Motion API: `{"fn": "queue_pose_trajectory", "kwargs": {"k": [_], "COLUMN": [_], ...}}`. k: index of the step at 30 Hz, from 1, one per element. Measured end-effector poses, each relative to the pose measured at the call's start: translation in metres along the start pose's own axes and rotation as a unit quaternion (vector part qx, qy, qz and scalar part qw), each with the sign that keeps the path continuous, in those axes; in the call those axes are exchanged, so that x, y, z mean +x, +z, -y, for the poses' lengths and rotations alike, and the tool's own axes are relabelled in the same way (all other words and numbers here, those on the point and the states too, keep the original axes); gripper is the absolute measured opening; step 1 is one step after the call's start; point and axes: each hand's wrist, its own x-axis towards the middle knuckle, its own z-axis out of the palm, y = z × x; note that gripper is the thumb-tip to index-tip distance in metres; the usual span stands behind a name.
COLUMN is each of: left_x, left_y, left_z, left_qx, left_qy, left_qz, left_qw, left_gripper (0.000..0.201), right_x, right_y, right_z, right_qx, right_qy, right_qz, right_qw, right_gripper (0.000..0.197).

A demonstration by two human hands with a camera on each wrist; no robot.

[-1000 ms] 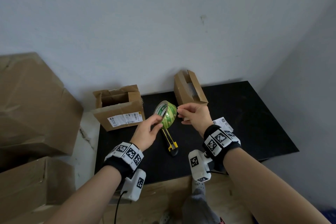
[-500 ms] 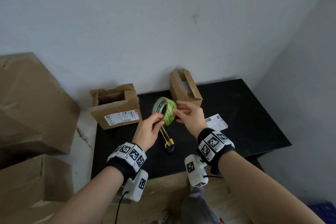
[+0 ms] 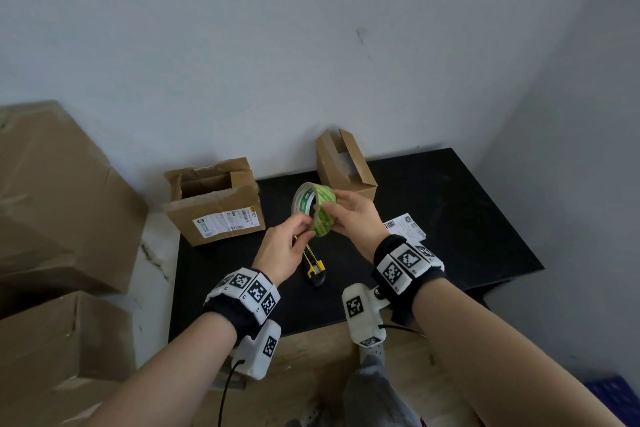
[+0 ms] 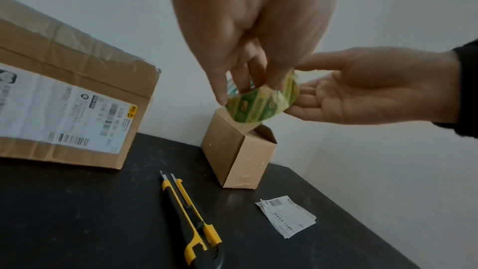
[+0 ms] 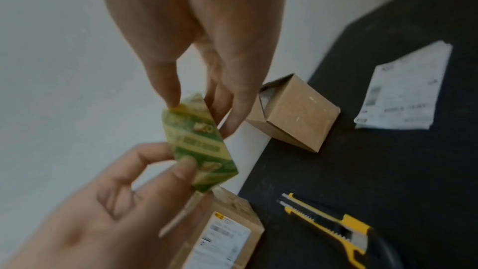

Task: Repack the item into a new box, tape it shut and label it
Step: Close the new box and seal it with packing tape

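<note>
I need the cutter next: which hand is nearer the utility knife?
Left. The left hand hovers right over the utility knife; the right hand is farther right.

Your forearms are bare. Each wrist wears a black band (image 3: 227, 314) ringed with white tiles printed with black square markers — a white camera pod (image 3: 364, 317) hangs beneath each, marker-tagged too, the left pod (image 3: 260, 347) trailing a black cable (image 3: 224, 392).

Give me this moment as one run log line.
step: taping not begun | both hands hold tape roll above table | small box open | knife idle
</note>
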Motion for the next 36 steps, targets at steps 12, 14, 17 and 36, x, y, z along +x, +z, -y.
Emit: {"fn": "queue_pose_trajectory", "kwargs": {"k": [12,14,17,36], "left_x": [-0.005,-0.006,-0.005,0.007], "left_y": [0.0,0.002,0.002,0.003], "left_z": [-0.015,-0.015,-0.017,-0.02], "left_qx": [0.161,0.181,0.184,0.184], "left_qy": [0.065,0.07,0.071,0.116], "left_qz": [-0.012,-0.008,-0.008,-0.003], "left_qw": [0.985,0.981,0.98,0.976], "left_gripper": [0.021,0.023,0.022,0.014], "right_x": [-0.003,-0.004,-0.004,0.001], "right_y": [0.009,0.008,0.007,-0.009], "right_z": [0.005,0.006,0.005,-0.001], "right_qx": [0.184,0.182,0.202,0.251], "right_qy": [0.045,0.049,0.048,0.013], "right_qz": [0.077,0.082,0.092,0.123], "right_qw": [0.979,0.979,0.974,0.96], "right_gripper": [0.02,0.021,0.024,0.047]}}
